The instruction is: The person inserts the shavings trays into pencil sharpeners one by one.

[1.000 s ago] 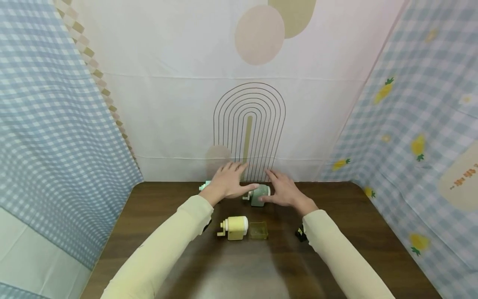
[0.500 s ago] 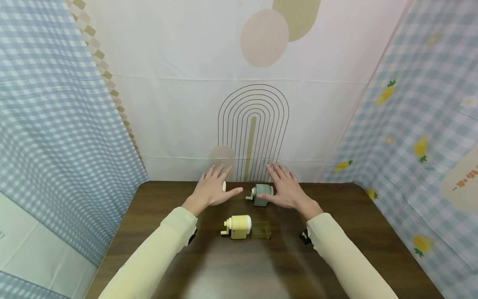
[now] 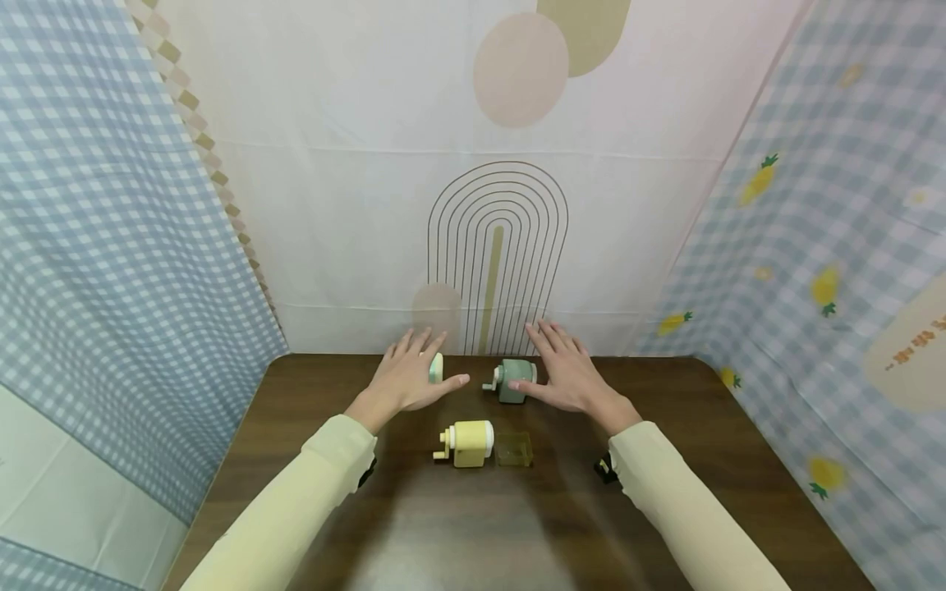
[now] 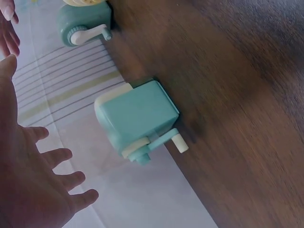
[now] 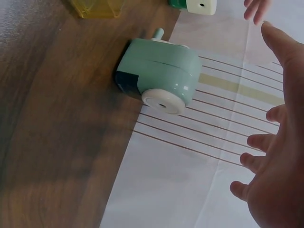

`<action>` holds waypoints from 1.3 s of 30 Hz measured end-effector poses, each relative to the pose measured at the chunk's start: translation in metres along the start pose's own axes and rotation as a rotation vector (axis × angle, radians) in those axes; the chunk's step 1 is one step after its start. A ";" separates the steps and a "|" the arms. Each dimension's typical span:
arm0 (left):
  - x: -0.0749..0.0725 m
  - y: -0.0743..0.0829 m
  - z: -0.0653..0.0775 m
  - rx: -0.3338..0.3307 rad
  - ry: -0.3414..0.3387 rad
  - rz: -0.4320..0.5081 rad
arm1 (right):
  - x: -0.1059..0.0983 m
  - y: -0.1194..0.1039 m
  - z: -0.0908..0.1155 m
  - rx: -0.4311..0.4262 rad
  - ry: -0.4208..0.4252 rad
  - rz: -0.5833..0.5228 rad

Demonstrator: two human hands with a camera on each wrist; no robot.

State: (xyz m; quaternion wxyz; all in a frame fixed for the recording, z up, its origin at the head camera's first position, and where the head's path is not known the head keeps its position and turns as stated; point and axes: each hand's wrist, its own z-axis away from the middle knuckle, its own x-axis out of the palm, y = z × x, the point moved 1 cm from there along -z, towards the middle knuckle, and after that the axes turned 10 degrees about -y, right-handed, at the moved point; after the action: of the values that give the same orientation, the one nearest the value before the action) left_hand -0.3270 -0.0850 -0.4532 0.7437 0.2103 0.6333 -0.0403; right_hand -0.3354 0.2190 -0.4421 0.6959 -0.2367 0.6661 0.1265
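Observation:
My left hand (image 3: 405,376) is spread with straight fingers over the mint crank pencil sharpener (image 4: 140,111), which it partly hides in the head view. The left wrist view shows that sharpener with its crank, apart from the palm. My right hand (image 3: 567,379), fingers also extended, is beside the grey-green pencil sharpener (image 3: 515,376); its thumb overlaps that sharpener's body in the head view. Neither hand holds anything. Nearer to me stands a yellow pencil sharpener (image 3: 473,443), crank pointing left. Just right of it sits a see-through yellow shavings drawer (image 3: 515,450).
All these things are on a dark wooden table (image 3: 473,525). A white patterned cloth (image 3: 355,246) hangs right behind the far edge, close to my fingertips. Checked cloths (image 3: 798,246) hang on both sides.
My left hand has moved left, from near the grey-green sharpener to over the mint one, whose right end now shows. The right hand has hardly moved. The sharpeners stand where they were.

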 end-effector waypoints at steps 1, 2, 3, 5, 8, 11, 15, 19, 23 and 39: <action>-0.001 0.001 0.000 0.002 0.002 -0.002 | 0.000 0.000 0.000 0.000 0.002 -0.007; -0.001 0.001 0.000 0.007 0.005 -0.003 | 0.000 0.001 0.001 0.000 0.004 -0.014; -0.001 0.002 0.001 0.007 0.003 -0.008 | 0.000 0.001 0.002 0.001 0.003 -0.020; -0.001 0.003 0.002 0.014 0.001 -0.009 | 0.000 0.002 0.003 -0.002 -0.002 -0.029; -0.001 0.004 0.005 0.016 -0.007 -0.001 | 0.001 0.003 0.007 -0.006 -0.014 -0.038; 0.001 0.003 0.010 0.018 -0.003 0.011 | 0.003 0.004 0.010 -0.015 -0.011 -0.053; 0.008 0.004 0.015 0.035 0.001 -0.004 | 0.007 0.003 0.017 -0.038 0.010 -0.081; 0.017 0.008 0.019 0.084 -0.013 -0.033 | 0.015 0.002 0.025 -0.056 0.016 -0.106; 0.024 0.014 0.023 0.117 -0.028 -0.022 | 0.024 0.001 0.033 -0.065 0.033 -0.130; 0.062 0.047 0.035 0.228 -0.061 0.000 | 0.069 -0.015 0.061 -0.081 -0.017 -0.207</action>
State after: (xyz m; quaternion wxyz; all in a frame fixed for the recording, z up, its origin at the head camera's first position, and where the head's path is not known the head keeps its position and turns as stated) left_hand -0.2667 -0.0423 -0.4960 0.7339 0.2921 0.6017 -0.1182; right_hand -0.2696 0.2268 -0.5081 0.7006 -0.3310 0.6267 0.0826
